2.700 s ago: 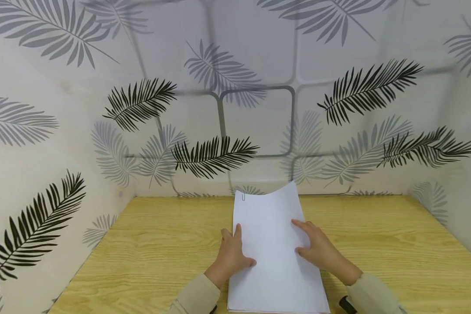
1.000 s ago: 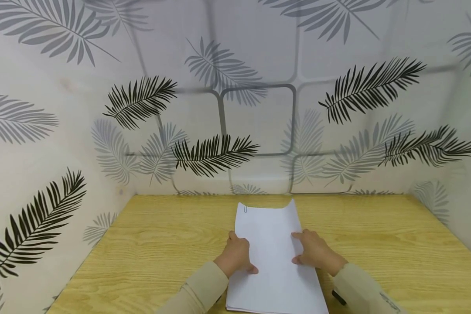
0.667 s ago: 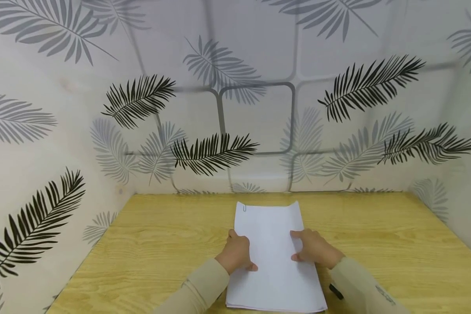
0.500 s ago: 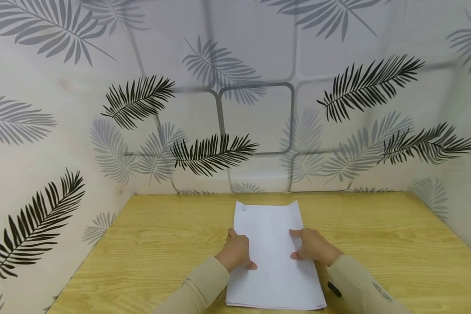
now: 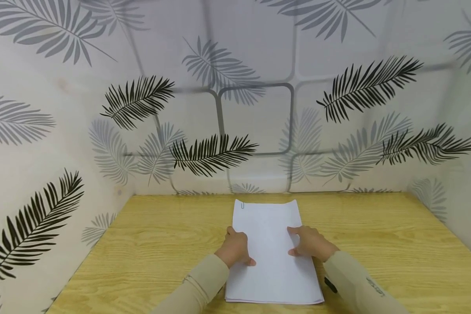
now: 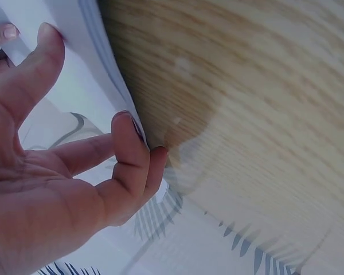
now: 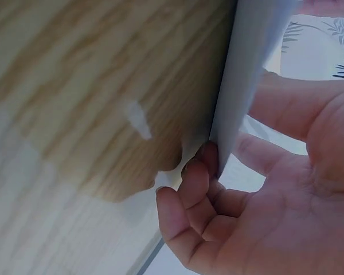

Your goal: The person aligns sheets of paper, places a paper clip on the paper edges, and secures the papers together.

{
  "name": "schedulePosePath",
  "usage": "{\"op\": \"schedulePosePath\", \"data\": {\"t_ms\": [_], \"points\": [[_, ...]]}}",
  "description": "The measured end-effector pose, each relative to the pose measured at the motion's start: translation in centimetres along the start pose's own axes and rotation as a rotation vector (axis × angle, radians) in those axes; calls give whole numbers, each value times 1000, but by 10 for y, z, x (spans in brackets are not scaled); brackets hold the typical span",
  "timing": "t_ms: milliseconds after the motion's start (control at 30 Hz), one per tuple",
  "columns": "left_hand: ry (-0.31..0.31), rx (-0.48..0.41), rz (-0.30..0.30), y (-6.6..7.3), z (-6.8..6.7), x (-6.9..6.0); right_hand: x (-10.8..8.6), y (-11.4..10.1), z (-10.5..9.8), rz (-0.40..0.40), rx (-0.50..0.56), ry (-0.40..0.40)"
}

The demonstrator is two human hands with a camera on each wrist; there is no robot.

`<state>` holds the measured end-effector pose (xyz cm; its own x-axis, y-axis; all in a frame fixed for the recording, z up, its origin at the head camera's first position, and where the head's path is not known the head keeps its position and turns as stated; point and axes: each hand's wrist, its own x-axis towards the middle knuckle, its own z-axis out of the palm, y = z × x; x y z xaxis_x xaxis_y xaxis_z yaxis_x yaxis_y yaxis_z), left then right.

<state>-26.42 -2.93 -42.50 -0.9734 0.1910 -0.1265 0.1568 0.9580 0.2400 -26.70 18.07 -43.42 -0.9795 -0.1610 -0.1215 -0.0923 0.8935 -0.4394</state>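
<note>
A stack of white paper (image 5: 274,279) lies upright to me on the wooden table, its top corners curling up slightly. One small paper clip (image 5: 242,205) sits at its upper left corner. My left hand (image 5: 236,247) holds the left edge, thumb on the top sheet; in the left wrist view its curled fingers (image 6: 131,154) meet the stack's side. On the opposite edge my right hand (image 5: 312,242) grips likewise, and the right wrist view shows bent fingers (image 7: 196,189) at the lower edge of the stack. Any sheets underneath are hidden.
The yellowish wood-grain table (image 5: 161,244) extends to both sides of the stack. Behind it stands a pale wall (image 5: 259,174) with a leaf pattern. A dark object (image 5: 330,285) shows beside the right sleeve, partly hidden.
The stack's raised upper right corner has come down and its top edge is lower than at first. Both hands have shifted a little and the left fingers have curled in at the edge.
</note>
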Motion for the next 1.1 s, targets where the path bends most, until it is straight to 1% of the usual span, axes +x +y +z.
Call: {"op": "schedulePosePath", "data": {"t_ms": [133, 267, 400, 533, 667, 833, 933, 1033, 1100], "points": [[3, 18, -2, 3, -2, -1, -2, -2, -1, 8, -37, 12], [12, 91, -7, 8, -5, -3, -5, -7, -3, 19, -74, 41], [22, 174, -28, 13, -10, -6, -6, -12, -4, 24, -92, 66], [35, 209, -51, 15, -14, -7, -5, -15, -4, 26, -86, 77], [41, 209, -77, 17, -14, -6, -1, -15, -3, 28, -75, 80], [5, 196, -102, 20, -15, -1, 1, -13, -4, 50, -78, 66], [-11, 206, -110, 20, -14, 1, 2, -12, -4, 53, -82, 59], [-21, 230, -115, 18, -11, 2, 2, -12, -4, 40, -95, 54], [-15, 237, -115, 17, -11, 2, 2, -12, -4, 25, -106, 57]]}}
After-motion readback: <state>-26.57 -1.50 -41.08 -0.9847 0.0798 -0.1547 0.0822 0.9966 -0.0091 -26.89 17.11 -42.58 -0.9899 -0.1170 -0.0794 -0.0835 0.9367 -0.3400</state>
